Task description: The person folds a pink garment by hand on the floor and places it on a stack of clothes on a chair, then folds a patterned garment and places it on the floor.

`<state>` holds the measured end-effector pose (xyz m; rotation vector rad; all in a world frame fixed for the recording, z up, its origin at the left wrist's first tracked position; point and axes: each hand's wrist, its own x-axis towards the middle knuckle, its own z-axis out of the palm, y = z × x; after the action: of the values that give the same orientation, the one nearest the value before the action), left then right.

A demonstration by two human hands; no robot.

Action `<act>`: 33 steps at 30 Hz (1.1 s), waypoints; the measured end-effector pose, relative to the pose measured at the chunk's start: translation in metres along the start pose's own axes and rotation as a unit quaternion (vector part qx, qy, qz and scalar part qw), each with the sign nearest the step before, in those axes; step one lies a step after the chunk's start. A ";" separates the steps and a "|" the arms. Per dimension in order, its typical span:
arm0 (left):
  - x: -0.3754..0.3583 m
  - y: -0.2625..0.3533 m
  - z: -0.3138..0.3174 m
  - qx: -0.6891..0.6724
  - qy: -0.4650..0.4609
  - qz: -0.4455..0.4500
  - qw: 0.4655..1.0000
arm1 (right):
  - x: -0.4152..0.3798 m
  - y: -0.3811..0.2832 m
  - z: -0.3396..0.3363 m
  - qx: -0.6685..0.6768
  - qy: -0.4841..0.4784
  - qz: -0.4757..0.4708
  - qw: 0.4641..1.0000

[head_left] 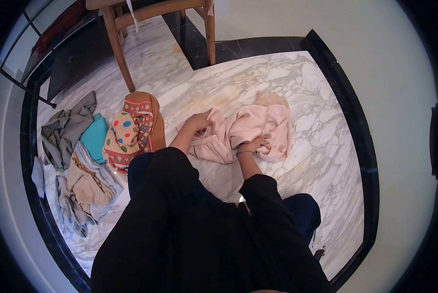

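A pale pink garment lies bunched on the marble floor in front of me, with a gathered waistband toward its left part and a beige lacy edge at the top right. My left hand is closed on the garment's upper left edge, fingers pinching the fabric. Lower down, near the garment's middle, my right hand rests on the cloth with its fingers apart. A thin bracelet circles the right wrist.
Left of the pink garment lies a patterned orange and brown cloth. Farther left are a grey cloth, a teal cloth and a beige garment. A wooden chair stands at the top, and white walls border the floor.
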<state>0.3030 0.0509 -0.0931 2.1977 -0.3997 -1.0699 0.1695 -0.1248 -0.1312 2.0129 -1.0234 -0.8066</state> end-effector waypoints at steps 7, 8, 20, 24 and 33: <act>0.012 0.008 0.007 0.022 0.043 0.117 0.992 | 0.031 -0.039 0.033 -0.043 -0.008 0.058 0.997; 0.005 0.015 0.006 0.019 0.100 0.174 0.980 | 0.028 -0.035 0.029 -0.056 -0.004 0.061 0.997; -0.002 0.023 0.001 0.094 0.287 0.193 0.934 | 0.015 -0.020 0.015 0.009 0.014 0.050 0.999; -0.009 0.029 0.002 0.167 0.155 0.026 0.973 | 0.016 -0.020 0.016 0.007 0.025 0.042 0.999; 0.011 0.014 0.006 0.094 0.111 0.057 0.988 | 0.016 -0.020 0.016 -0.047 0.019 0.057 0.997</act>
<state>0.3053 0.0324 -0.0923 2.3974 -0.5364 -0.7414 0.1732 -0.1352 -0.1594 1.8662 -1.0491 -0.7389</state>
